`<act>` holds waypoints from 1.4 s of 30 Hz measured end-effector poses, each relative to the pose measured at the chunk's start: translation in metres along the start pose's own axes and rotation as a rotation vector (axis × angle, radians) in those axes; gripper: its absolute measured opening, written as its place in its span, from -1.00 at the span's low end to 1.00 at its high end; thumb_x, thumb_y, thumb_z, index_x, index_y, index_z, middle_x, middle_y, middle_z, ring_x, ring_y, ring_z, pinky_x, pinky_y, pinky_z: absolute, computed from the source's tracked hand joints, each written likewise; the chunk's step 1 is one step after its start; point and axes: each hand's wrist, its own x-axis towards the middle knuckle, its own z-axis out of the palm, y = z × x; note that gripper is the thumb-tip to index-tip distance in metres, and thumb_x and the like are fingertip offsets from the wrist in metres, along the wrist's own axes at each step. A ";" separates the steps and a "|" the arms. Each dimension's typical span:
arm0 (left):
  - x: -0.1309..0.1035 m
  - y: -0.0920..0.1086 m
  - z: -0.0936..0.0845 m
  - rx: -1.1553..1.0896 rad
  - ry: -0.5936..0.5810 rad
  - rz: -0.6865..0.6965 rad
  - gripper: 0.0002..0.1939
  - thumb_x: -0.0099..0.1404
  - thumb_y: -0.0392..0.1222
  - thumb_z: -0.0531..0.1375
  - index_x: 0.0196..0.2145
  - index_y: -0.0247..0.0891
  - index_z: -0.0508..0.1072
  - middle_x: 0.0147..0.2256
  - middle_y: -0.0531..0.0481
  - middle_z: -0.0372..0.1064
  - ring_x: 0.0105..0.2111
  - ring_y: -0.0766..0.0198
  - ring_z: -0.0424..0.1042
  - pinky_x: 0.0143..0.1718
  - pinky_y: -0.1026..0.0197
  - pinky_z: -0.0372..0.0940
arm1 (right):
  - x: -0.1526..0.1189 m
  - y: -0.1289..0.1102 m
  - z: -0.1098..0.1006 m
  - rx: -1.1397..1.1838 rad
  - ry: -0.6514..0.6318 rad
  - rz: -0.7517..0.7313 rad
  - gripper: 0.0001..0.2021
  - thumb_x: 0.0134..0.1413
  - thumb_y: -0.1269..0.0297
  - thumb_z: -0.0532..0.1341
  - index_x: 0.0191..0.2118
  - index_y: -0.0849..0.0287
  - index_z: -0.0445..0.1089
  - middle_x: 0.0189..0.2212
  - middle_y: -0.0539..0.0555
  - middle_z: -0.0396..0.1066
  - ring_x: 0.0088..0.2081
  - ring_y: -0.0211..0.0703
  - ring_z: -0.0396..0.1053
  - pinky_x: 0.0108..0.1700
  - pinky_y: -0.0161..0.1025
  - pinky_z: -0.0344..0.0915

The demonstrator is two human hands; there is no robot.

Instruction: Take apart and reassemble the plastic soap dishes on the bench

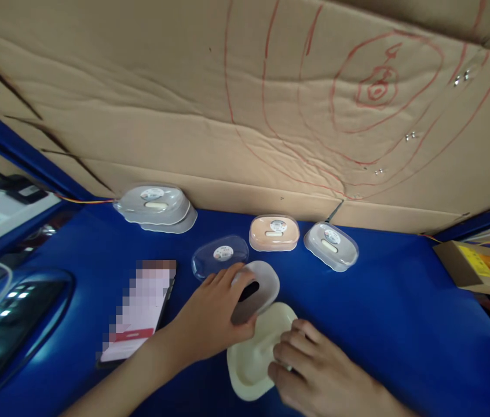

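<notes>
Head view: at the bottom of the frame, right of centre, the right hand [310,368] is laid with bent fingers over the right side of a cream-coloured, shallow, rounded dish [247,373]; whether anything is gripped by it cannot be told, as the fingertips are partly hidden. Just above, near the centre, a pale grey-white, rounded dish with a dark oval patch [270,282] is grasped at its left end by the left hand [214,313], the fingers being set at the far edge and the thumb at the near one. At lower left of centre, a flat phone with a pixelated screen [141,315] is laid on the blue tabletop [384,313]. Beyond the left hand, a clear plastic lid with a round white sticker [205,262] is placed. Farther up, right of centre, a peach-coloured rounded box under a clear lid [264,242] is seen, with a grey rounded box under a clear lid [341,253] tilted to its right. At upper left of centre, more grey lidded boxes [141,213] are stacked. Behind everything, the upper frame is filled by a brown cardboard panel [149,92], marked with red curves.
</notes>
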 end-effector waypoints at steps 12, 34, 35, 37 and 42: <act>-0.002 -0.006 -0.005 0.141 -0.056 0.097 -0.29 0.29 0.03 0.37 0.33 -0.10 0.31 0.42 -0.28 0.18 0.36 -0.26 0.26 0.26 -0.31 0.26 | 0.002 -0.001 0.004 0.135 -0.086 -0.026 -0.58 0.34 -0.13 0.29 0.05 0.10 0.47 0.03 0.06 0.52 0.06 -0.06 0.41 0.21 -0.07 0.29; -0.031 0.040 0.005 0.024 -0.462 -0.051 0.14 0.02 0.08 0.57 0.44 -0.18 0.19 0.48 -0.41 0.01 0.39 -0.41 0.19 0.30 -0.44 0.20 | -0.002 0.015 0.010 0.154 -0.262 0.159 -0.48 0.37 -0.02 0.29 0.31 0.11 0.35 0.43 0.25 0.20 0.46 0.17 0.11 0.42 0.21 0.17; -0.031 0.034 0.003 -0.009 -0.428 -0.006 0.15 0.03 0.16 0.55 0.45 -0.16 0.18 0.47 -0.39 0.04 0.39 -0.38 0.20 0.29 -0.41 0.23 | -0.002 0.016 0.011 0.144 -0.250 0.165 -0.53 0.39 0.04 0.28 0.28 0.13 0.37 0.42 0.26 0.21 0.45 0.17 0.13 0.41 0.20 0.19; -0.026 0.019 -0.002 -0.064 -0.275 0.082 0.04 0.16 0.32 0.44 0.44 -0.09 0.17 0.45 -0.32 0.12 0.38 -0.29 0.23 0.28 -0.32 0.28 | -0.002 0.016 0.011 0.123 -0.224 0.183 -0.59 0.41 0.12 0.27 0.27 0.11 0.38 0.42 0.27 0.21 0.42 0.17 0.18 0.39 0.20 0.24; 0.005 -0.029 -0.004 0.271 0.336 -0.142 -0.25 0.43 0.07 0.27 0.43 -0.22 0.16 0.50 -0.42 -0.12 0.48 -0.35 -0.05 0.39 -0.35 0.04 | 0.000 0.014 0.010 0.128 -0.229 0.200 -0.50 0.39 0.19 0.28 0.36 0.10 0.29 0.38 0.27 0.28 0.39 0.19 0.24 0.36 0.26 0.28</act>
